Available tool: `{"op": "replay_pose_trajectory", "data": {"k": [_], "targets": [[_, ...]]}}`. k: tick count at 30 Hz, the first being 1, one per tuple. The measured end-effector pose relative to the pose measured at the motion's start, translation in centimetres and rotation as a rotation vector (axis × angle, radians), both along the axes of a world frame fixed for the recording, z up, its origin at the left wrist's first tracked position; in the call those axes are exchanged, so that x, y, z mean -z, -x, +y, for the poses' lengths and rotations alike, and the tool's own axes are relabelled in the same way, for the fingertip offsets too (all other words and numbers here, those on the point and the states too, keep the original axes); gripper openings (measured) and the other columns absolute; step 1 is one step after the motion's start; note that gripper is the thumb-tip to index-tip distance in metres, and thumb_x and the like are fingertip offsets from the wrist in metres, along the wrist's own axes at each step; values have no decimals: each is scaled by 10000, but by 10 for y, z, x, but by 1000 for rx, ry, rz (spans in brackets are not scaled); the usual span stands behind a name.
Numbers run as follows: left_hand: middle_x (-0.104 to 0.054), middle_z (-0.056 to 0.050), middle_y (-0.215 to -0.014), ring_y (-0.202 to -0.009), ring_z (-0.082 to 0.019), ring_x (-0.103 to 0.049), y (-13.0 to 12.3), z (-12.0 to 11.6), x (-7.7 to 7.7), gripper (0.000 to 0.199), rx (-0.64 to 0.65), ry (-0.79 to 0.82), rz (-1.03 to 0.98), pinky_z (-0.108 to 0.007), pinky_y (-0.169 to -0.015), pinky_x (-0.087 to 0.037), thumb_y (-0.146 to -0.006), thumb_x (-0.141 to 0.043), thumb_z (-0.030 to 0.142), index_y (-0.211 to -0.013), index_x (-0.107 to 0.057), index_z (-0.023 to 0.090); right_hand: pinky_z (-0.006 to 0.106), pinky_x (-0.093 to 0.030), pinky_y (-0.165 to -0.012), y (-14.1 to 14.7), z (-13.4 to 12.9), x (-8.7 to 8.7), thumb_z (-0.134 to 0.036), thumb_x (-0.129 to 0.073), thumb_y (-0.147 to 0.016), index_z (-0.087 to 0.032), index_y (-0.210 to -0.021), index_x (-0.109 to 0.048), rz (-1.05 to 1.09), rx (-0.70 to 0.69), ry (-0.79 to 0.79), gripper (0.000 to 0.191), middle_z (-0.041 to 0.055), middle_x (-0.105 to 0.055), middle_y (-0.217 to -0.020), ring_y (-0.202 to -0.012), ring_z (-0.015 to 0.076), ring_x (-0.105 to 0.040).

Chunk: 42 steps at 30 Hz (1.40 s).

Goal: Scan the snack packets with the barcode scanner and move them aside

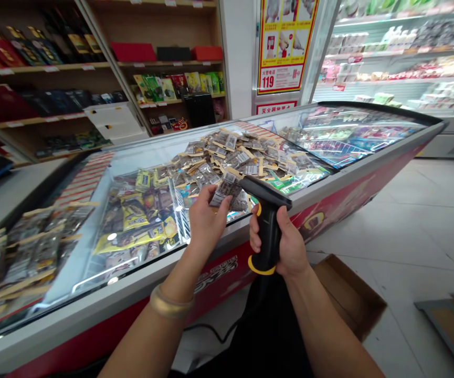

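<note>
My left hand pinches a small clear packet with a printed barcode label and a tan card strip along its top. A black and yellow barcode scanner stands upright in my right hand, fingers wrapped round its handle. The scanner's head points left, close to the packet but apart from it. Behind both hands, a large heap of similar packets lies on the freezer's glass lid. More such packets are laid out at the left end of the lid.
The chest freezer runs across the view, with yellow ice cream packs under its glass. An open cardboard box sits on the floor at right. Wooden shelves stand behind, a refrigerated display at far right. A black cable hangs below.
</note>
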<state>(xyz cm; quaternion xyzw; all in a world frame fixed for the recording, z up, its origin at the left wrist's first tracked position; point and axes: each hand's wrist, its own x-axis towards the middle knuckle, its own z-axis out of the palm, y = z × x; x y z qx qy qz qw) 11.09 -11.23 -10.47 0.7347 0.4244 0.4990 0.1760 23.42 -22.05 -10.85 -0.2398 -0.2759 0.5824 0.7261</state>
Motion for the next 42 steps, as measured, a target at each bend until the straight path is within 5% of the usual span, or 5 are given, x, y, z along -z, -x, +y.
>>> {"op": "replay_pose_trajectory", "data": {"k": [18,29,33,37,42], "targets": [[-741,-59,-934,-848,-211,-710,111,-13,-3,270,-253,21,-90,-324,-764,-541,-803,-641,377,-1003,-601,201,212,-447,-448,84,19,-6,-633,-691,-826,-157,-1015,-657,-77,-318,-26,514,-5,-586,-726,-495,83,-519],[-727,-33,-910,-808,-182,-707,124,-20,1,219,-237,59,-153,-305,-758,-558,-821,-644,326,-1003,-588,217,220,-444,-417,104,22,-13,-638,-722,-789,-156,-918,-650,-122,-299,-3,505,0,-586,-683,-466,93,-518],[-735,-61,-971,-890,-199,-720,139,-17,-12,259,-225,27,-235,-323,-804,-579,-817,-652,326,-1040,-592,208,228,-459,-430,107,25,-18,-635,-718,-793,-161,-953,-669,-130,-311,-3,503,-2,-588,-694,-472,96,-522],[-725,-86,-1031,-884,-200,-723,193,5,-45,449,-301,-10,-263,-310,-752,-597,-797,-671,326,-1213,-566,194,213,-445,-416,120,44,-32,-639,-742,-761,-167,-951,-671,-112,-356,-2,514,-10,-589,-680,-470,92,-516],[-726,-76,-954,-753,-184,-712,302,56,-67,546,-538,21,-274,-289,-656,-587,-784,-640,292,-1311,-563,171,195,-421,-401,167,87,-48,-651,-732,-760,-162,-907,-647,-91,-533,46,518,-22,-581,-643,-458,83,-499]]}}
